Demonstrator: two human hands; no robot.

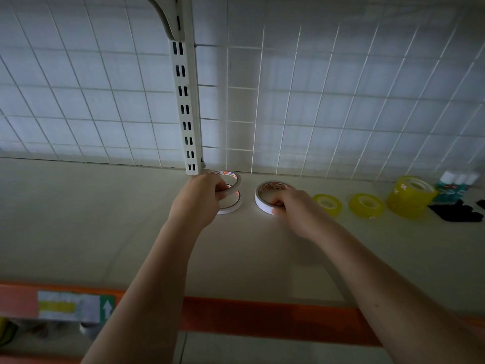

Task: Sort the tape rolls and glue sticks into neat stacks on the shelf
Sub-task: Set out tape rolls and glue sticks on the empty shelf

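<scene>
On a pale shelf (pixel 78 219) backed by wire grid, the left hand (pixel 199 198) is gripping a thin white tape roll (pixel 231 179), holding it just above a second white roll (pixel 231 206). Beside it, the right hand (pixel 294 208) is pinching a third white roll (pixel 265 198) lying flat. Farther right, yellow tape rolls (pixel 366 204) and glue sticks (pixel 456 183) are sitting near the grid.

Both arms reach forward; left hand (pixel 199 198) pinches a white tape roll (pixel 227 183), right hand (pixel 296 208), beside it, grips another roll (pixel 265 195).
</scene>
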